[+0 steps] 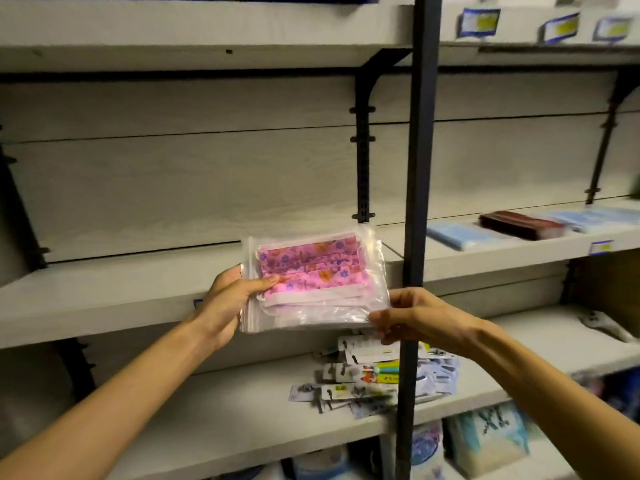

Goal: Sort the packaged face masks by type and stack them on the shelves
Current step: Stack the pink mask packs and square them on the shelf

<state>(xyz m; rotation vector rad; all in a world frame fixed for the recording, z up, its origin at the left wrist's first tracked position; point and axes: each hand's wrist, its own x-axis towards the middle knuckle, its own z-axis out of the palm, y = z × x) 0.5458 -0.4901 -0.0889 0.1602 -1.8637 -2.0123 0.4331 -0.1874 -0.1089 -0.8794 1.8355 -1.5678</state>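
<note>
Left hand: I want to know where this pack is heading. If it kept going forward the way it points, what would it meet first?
The left hand, holding the pink mask pack with the right hand, points up toward the shelf board behind. It would likely meet that bare shelf first, though depth is unclear.

I'm in a shop aisle: grey shelves (pixel 138 299) with price tags (pixel 479 19) at 1 o'clock, packaged goods (pixel 381 379) at 5.

— What do the grey shelves (pixel 114 299) carry?
— The right middle shelf (pixel 519 247) bears light blue mask packs (pixel 453 237) beside a dark red pack (pixel 519 225). The lower shelf (pixel 214 414) holds a loose pile of carded packets (pixel 374 382).
</note>
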